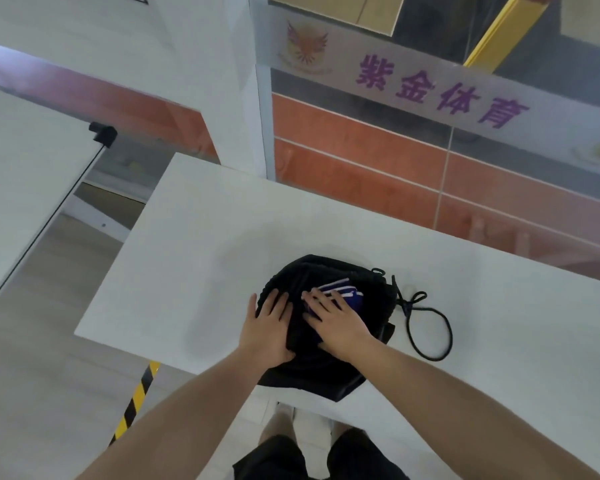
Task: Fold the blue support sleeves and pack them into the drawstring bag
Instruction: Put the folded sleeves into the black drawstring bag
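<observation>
Looking down from the head camera, I see at far left a white board [21,188] with a dark edge and a black clip [103,133] on its top corner. Below it a strip of yellow-and-black hazard tape [136,400] runs across the pale floor, partly cut off by the near edge of the white tabletop [194,237].

My left hand [269,323] lies flat on the left side of the black drawstring bag [312,271], fingers straight and together, pressing the cloth down. The bag sits near the front edge of the tabletop, and its lower corner hangs just over that edge. Inside its open mouth lie the blue support sleeves [340,292], blue with white stripes, mostly covered. My right hand [336,320] rests on them with its fingers spread and straight, gripping nothing. The two hands are close together but apart, with a band of black fabric between them.

Just right of the bag, its black drawstring cord [430,327] lies on the tabletop in a knotted loop.

Behind the tabletop stands a glass partition [361,133] with orange tiling showing through. A frosted band across it bears a faint winged emblem [307,43] and, further right, four purple characters [440,91] reading 紫金体育. A yellow post [499,32] slants behind the glass above them. At the bottom of the view, black shorts [291,459] show between my forearms.
</observation>
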Tool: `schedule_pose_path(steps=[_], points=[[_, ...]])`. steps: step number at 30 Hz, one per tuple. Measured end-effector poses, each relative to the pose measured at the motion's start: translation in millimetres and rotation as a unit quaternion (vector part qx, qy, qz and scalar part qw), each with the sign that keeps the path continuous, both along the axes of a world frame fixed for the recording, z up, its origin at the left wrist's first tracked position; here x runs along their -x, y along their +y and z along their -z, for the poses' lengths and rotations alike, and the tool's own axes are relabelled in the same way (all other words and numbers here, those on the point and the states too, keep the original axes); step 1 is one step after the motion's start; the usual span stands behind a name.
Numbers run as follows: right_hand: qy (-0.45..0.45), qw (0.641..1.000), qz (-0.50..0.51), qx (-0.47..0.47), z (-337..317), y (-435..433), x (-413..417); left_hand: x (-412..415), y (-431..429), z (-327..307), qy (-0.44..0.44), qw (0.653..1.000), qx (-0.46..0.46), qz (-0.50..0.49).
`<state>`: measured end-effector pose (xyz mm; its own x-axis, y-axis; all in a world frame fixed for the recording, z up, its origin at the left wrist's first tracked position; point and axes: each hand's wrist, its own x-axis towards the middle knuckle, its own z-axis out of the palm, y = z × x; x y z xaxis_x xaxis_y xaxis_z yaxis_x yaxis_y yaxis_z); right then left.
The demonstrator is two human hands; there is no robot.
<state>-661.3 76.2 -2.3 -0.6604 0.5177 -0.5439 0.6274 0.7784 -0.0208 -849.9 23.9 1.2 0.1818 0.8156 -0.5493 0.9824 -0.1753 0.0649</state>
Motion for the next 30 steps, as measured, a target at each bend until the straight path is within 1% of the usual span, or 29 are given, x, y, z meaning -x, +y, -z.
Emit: schedule_pose_path(steps=[3,5,7,9,11,13,15,18,20,23,27,30], points=[[-0.012,0.999,-0.008,0.029,-5,12,-5,5,0,2,0.021,1.000,0.023,-0.001],[-0.024,0.998,0.011,0.051,-10,20,-16,10,-1,3,0.036,0.999,0.031,0.000],[-0.027,0.996,0.039,0.072,-14,26,-26,14,0,2,0.034,0.999,0.024,0.003],[-0.029,0.997,0.030,0.070,-16,27,-30,14,2,-1,0.023,1.000,-0.002,0.019],[0.003,0.998,0.010,0.055,-19,24,-29,8,5,-8,0.006,0.998,-0.048,0.047],[0.073,0.997,-0.009,0.037,-27,18,-28,0,9,-18,-0.027,0.993,-0.093,0.072],[0.119,0.993,-0.019,0.017,-36,14,-32,-9,13,-28,-0.065,0.987,-0.114,0.093],[0.137,0.990,-0.009,-0.025,-62,10,-53,-24,24,-44,-0.092,0.976,-0.145,0.132],[0.142,0.988,0.012,-0.053,-81,7,-74,-37,33,-56,-0.101,0.968,-0.159,0.166],[0.126,0.986,0.063,-0.086,-100,1,-116,-69,46,-73,-0.112,0.959,-0.169,0.199],[0.085,0.975,0.167,-0.117,-114,-18,-184,-134,53,-91,-0.139,0.947,-0.163,0.238],[0.072,0.958,0.255,-0.111,-131,-49,-241,-196,49,-99,-0.138,0.936,-0.148,0.288]])
